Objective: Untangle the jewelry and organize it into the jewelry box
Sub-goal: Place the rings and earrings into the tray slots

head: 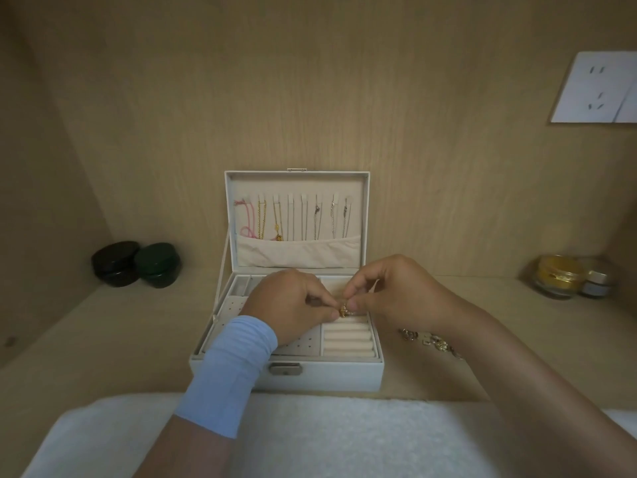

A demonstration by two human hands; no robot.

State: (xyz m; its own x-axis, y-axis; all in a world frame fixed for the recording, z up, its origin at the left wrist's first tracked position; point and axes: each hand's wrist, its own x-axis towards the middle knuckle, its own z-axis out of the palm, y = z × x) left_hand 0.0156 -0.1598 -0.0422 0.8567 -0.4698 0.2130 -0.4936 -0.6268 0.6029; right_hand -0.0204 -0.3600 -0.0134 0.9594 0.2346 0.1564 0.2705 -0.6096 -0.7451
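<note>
An open white jewelry box (331,376) stands in the middle of the wooden shelf. Its raised lid (297,182) holds several hanging necklaces (277,219) above a cloth pocket. My left hand (289,303) and my right hand (396,291) meet over the tray, both pinching a small gold piece of jewelry (344,310) between their fingertips, just above the cream ring rolls (347,341). A small pile of tangled gold jewelry (427,339) lies on the shelf right of the box, partly hidden by my right forearm.
Two dark round jars (134,263) sit at the back left. A gold-lidded glass jar (556,276) and a small jar (598,284) stand at the back right. A white wall socket (599,88) is at upper right. White cloth (310,439) covers the near edge.
</note>
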